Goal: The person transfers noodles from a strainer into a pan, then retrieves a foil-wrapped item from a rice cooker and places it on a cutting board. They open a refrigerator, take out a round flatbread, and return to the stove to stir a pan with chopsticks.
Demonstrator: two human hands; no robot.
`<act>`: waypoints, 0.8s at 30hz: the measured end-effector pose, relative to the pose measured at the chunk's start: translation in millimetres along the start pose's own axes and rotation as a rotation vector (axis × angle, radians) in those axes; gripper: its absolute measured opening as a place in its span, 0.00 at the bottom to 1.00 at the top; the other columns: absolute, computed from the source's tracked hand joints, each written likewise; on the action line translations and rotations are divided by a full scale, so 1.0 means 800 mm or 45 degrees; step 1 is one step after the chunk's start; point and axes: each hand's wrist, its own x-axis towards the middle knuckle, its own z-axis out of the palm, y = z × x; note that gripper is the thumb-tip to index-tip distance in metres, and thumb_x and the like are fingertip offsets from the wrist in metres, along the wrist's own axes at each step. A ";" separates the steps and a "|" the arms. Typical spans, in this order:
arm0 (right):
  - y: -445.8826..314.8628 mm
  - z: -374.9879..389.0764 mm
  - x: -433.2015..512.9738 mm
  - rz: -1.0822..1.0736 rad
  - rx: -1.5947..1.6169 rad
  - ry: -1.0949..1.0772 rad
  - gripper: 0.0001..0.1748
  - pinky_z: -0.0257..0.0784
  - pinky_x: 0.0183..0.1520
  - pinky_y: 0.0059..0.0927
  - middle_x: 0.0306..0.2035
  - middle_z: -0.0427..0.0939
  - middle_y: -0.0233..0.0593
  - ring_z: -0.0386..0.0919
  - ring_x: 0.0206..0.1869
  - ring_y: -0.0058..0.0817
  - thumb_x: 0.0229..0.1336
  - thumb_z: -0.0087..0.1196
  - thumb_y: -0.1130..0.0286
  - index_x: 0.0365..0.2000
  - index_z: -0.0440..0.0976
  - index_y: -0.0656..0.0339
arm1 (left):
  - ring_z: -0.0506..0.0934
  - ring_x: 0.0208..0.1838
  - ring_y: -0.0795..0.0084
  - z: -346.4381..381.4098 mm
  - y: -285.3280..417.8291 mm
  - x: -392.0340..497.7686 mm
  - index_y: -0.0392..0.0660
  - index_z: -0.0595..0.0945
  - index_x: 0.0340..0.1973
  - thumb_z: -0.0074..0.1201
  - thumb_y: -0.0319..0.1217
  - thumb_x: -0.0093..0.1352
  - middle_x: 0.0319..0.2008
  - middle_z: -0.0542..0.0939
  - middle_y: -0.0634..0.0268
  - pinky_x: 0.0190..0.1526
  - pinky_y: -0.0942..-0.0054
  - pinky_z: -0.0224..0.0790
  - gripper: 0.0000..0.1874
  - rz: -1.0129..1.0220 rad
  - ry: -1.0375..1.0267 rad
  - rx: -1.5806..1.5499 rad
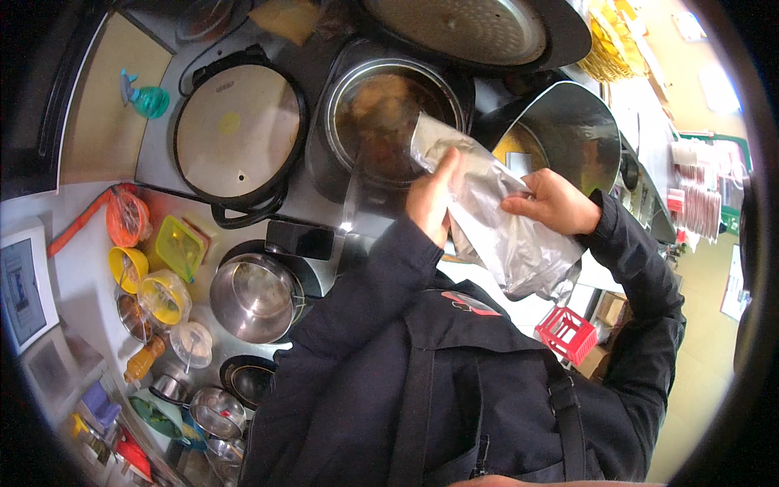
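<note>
A large silvery foil bag [499, 225] hangs tilted between my hands, its upper left end over the rim of a round metal pot [395, 122] with brown contents. My left hand [433, 195] presses against the bag's left side, thumb up, with its fingers partly hidden. My right hand [551, 201] pinches the bag's right edge between thumb and fingers. What the bag holds cannot be seen. To the right of the pot, close behind my right hand, a tall metal pot [566, 134] leans open. A metal handle [351, 201] sticks out from the round pot towards me.
A covered round pan [240, 134] lies left of the pot. A large perforated lid [475, 27] stands behind. Near my left arm are a black phone [300, 240] and a steel pot [255, 298]. Yellow bowls [129, 269] stand further left; a red crate [567, 335] is at lower right.
</note>
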 end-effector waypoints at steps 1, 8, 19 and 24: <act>0.005 -0.002 0.003 0.015 0.075 0.013 0.22 0.65 0.26 0.37 0.17 0.72 0.51 0.68 0.18 0.31 0.63 0.59 0.57 0.27 0.77 0.71 | 0.78 0.40 0.77 -0.002 -0.001 -0.009 0.42 0.80 0.47 0.58 0.41 0.71 0.40 0.81 0.65 0.43 0.74 0.71 0.16 -0.105 -0.052 0.083; 0.059 0.032 0.019 -0.117 0.093 0.299 0.25 0.74 0.36 0.33 0.31 0.80 0.49 0.79 0.30 0.32 0.58 0.64 0.58 0.43 0.76 0.71 | 0.82 0.38 0.69 -0.019 -0.016 -0.040 0.35 0.79 0.46 0.57 0.30 0.70 0.37 0.83 0.59 0.44 0.71 0.74 0.13 0.198 -0.089 0.871; 0.073 0.133 -0.038 -0.334 0.360 0.716 0.71 0.48 0.73 0.40 0.68 0.55 0.62 0.55 0.72 0.46 0.38 0.75 0.51 0.70 0.39 0.73 | 0.82 0.41 0.70 0.035 -0.047 -0.063 0.34 0.76 0.49 0.64 0.34 0.67 0.41 0.83 0.55 0.44 0.71 0.74 0.21 0.606 -0.300 1.247; 0.117 0.146 -0.066 -0.608 1.329 0.487 0.64 0.50 0.72 0.39 0.70 0.54 0.47 0.55 0.72 0.38 0.47 0.69 0.64 0.72 0.35 0.67 | 0.79 0.45 0.75 0.043 -0.099 -0.046 0.36 0.76 0.52 0.62 0.29 0.68 0.43 0.81 0.62 0.47 0.74 0.73 0.19 0.484 -0.495 1.177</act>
